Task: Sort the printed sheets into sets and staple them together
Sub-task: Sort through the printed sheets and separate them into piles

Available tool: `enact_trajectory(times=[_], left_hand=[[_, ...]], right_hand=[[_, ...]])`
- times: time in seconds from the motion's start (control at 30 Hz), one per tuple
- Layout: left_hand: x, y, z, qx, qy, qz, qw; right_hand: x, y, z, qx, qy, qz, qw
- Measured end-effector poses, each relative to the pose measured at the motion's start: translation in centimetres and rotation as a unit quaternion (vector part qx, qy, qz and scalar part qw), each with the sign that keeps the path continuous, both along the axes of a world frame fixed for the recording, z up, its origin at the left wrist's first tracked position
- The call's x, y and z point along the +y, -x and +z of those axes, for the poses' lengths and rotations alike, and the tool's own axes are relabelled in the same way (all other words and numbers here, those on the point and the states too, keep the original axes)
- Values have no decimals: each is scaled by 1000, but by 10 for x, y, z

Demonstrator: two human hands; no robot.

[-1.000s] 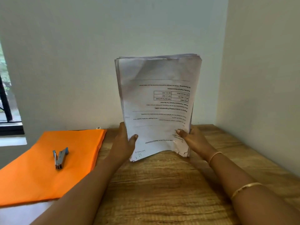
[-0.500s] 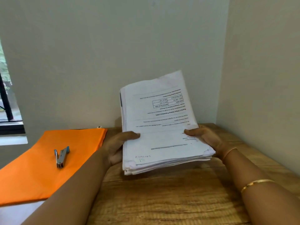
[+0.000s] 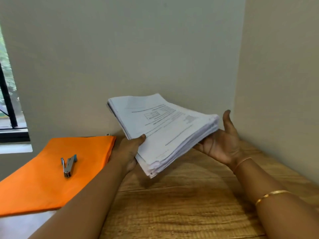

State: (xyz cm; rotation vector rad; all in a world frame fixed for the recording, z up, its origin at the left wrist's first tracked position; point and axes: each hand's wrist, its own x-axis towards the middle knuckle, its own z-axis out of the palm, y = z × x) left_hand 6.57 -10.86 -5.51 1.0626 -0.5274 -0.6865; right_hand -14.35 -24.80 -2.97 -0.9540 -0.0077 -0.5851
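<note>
A thick stack of printed sheets (image 3: 160,128) hangs nearly flat above the wooden table (image 3: 181,209), turned a little clockwise. My left hand (image 3: 128,153) grips its near left edge, thumb on the top page. My right hand (image 3: 221,144) lies palm up under the stack's right edge with the fingers spread and mostly straight. A small metal stapler (image 3: 68,165) with a blue end lies hinged open on an orange folder (image 3: 51,173) at the left.
The table sits in a corner, with walls close behind and to the right. A window (image 3: 8,100) with a dark frame is at the far left. A pale surface shows below the orange folder at the bottom left.
The stack went from standing upright on the table to lying nearly flat in the air, then rotated. My right hand shifted from gripping the edge to supporting it from below, palm up.
</note>
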Motion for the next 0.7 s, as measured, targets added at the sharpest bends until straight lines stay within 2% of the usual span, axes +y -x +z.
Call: enact_trajectory(times=[0.07,0.13,0.23,0.37,0.43,0.5,0.6,0.7], left_hand=[[-4,4,1,2,33,48,998],[-6,11,0,15,68,73,995],[-7,22,-4,29,93,49,994],[-7,27,-1,34,79,19,996],[-5,20,4,60,93,24,994],[1,9,6,87,103,42,990],[12,-7,6,77,95,72,990],[16,-13,8,39,47,68,996]], right_hand=[[10,-11,0,1,8,5,1000],[24,-26,-3,63,53,-6,997],[43,-46,-11,166,120,-50,977],[40,-46,-10,179,84,-128,972],[31,-35,-4,188,102,-140,967],[20,-22,-2,228,161,-170,945],[6,-10,-8,307,223,-238,894],[-3,-6,-14,307,239,-287,876]])
